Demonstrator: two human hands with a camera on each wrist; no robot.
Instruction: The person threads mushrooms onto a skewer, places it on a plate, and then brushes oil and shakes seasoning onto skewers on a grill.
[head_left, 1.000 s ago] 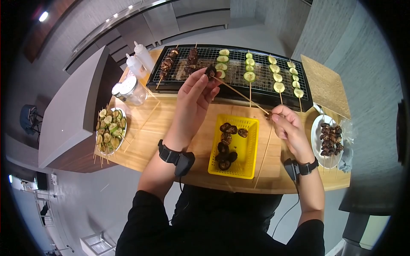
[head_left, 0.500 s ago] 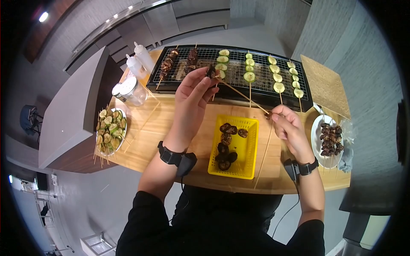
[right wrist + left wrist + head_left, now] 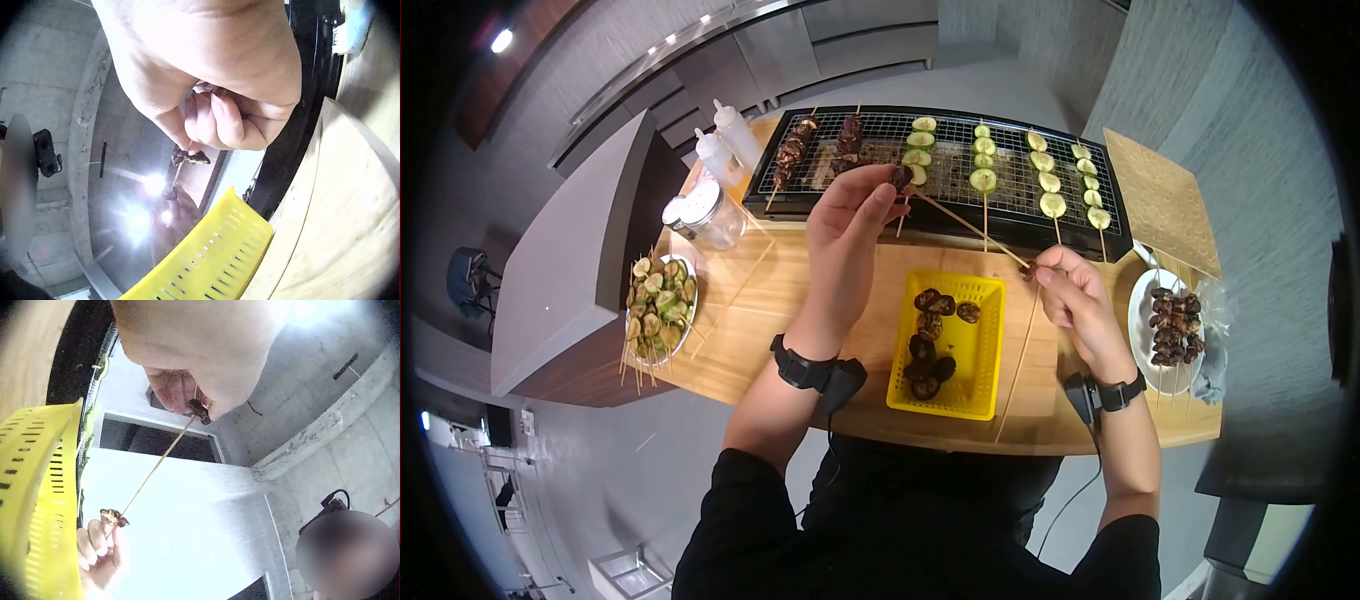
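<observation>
My right hand (image 3: 1078,295) pinches a thin wooden skewer (image 3: 965,224) near its lower right end, the other fingers curled in. One dark brown mushroom-like piece (image 3: 1027,270) is threaded on it right beside those fingertips. At the skewer's far end my left hand (image 3: 840,230) pinches another dark brown piece (image 3: 902,180) between thumb and fingers, in front of the grill. The left wrist view shows the skewer running straight between the two pieces. Below the hands, a yellow basket (image 3: 998,350) holds several similar dark pieces (image 3: 930,325).
A black grill (image 3: 880,219) carries several cucumber-like and dark skewers. To the left stand squeeze bottles (image 3: 737,132), a shaker jar (image 3: 718,215) and a plate (image 3: 690,300) of green skewers. A white plate (image 3: 1142,335) with dark skewers is at right, near a board (image 3: 1165,195).
My left hand has turned slightly, and the dark piece in its fingers has shifted a little down and right towards the skewer. The right hand has stayed in place.
</observation>
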